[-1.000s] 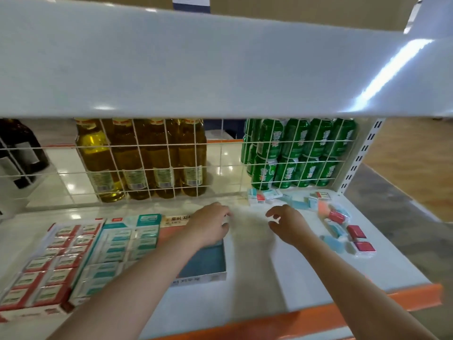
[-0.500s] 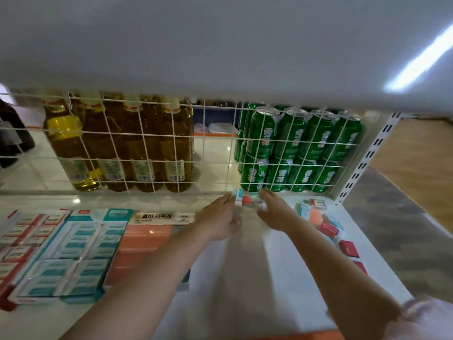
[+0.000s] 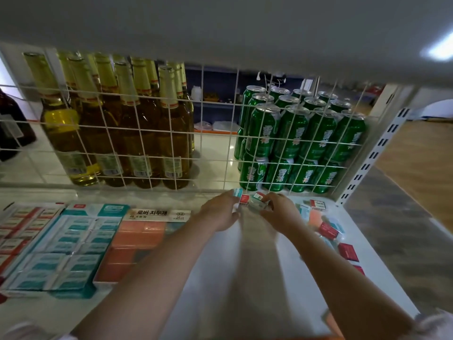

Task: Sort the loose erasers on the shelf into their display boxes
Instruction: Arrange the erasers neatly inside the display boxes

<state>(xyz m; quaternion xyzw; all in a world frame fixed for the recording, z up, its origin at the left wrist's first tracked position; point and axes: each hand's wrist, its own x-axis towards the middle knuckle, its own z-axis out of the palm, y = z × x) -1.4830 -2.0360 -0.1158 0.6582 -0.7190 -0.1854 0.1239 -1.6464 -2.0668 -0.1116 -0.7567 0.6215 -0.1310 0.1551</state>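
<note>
Now both hands have reached the back wire, left hand and right hand curling fingers around the small eraser cluster between them, gathering it for sorting.

The orange display box header card reads "로버 지우개"; the green cans bear "雪碧".

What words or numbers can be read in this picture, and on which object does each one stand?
"로버 지우개": header card of the orange display box.
"雪碧": green cans behind the wire grid.
Bottle labels, eraser wrappers and the teal box print: too blurred to read.
</note>
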